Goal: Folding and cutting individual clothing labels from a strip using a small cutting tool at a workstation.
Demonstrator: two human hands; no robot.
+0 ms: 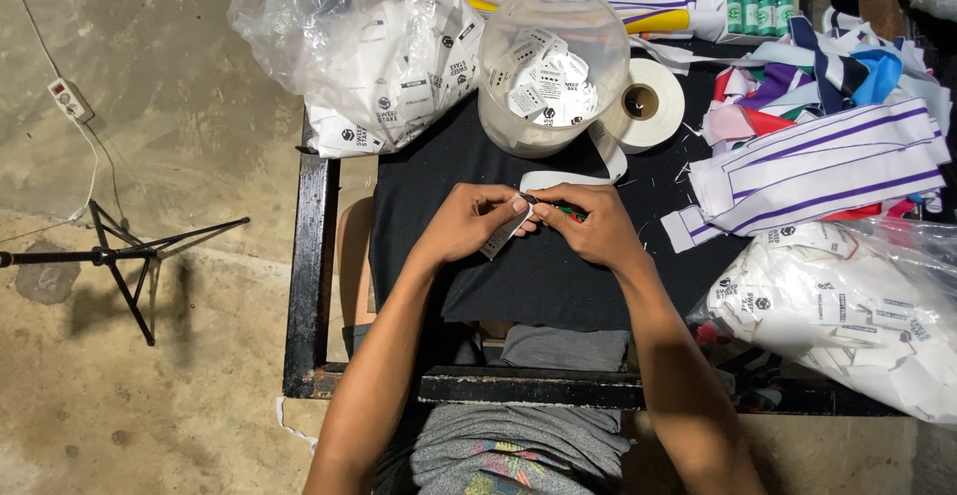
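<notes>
Black cloth (518,276) covers the workbench as left hand (469,224) and right hand (588,224) pinch a white label strip (503,236) below a clear tub (551,66).

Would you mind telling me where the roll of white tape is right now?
In the head view, the roll of white tape lies on the black cloth, just right of the clear plastic tub and beyond both hands.
</notes>
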